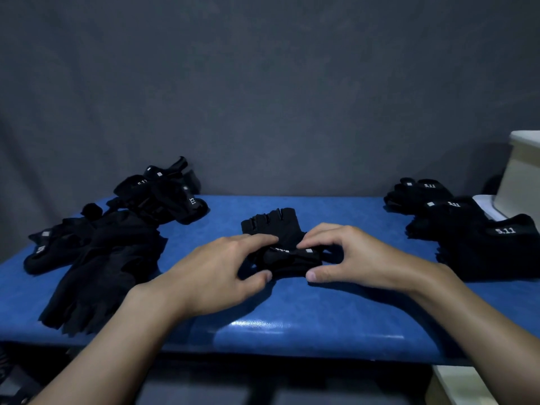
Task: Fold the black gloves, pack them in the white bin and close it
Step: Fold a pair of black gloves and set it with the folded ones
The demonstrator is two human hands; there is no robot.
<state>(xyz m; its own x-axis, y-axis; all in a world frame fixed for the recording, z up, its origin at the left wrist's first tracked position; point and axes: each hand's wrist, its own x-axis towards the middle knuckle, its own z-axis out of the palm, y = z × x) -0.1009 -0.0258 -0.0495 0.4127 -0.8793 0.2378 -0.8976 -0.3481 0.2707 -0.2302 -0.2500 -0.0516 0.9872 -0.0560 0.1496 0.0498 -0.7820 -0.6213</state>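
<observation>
Left hand (222, 267), right hand (347, 255): both pinching half-folded black glove (271, 226) on blue table (292, 317); white bin (523, 182) far right.

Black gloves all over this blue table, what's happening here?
A person is folding one fingerless black glove in the middle of the blue table: the left hand and right hand both pinch its folded-over wrist end. A loose heap of gloves lies to the left, a neater pile of folded gloves to the right, beside the white bin at the frame's edge. Its inside is out of view.
</observation>
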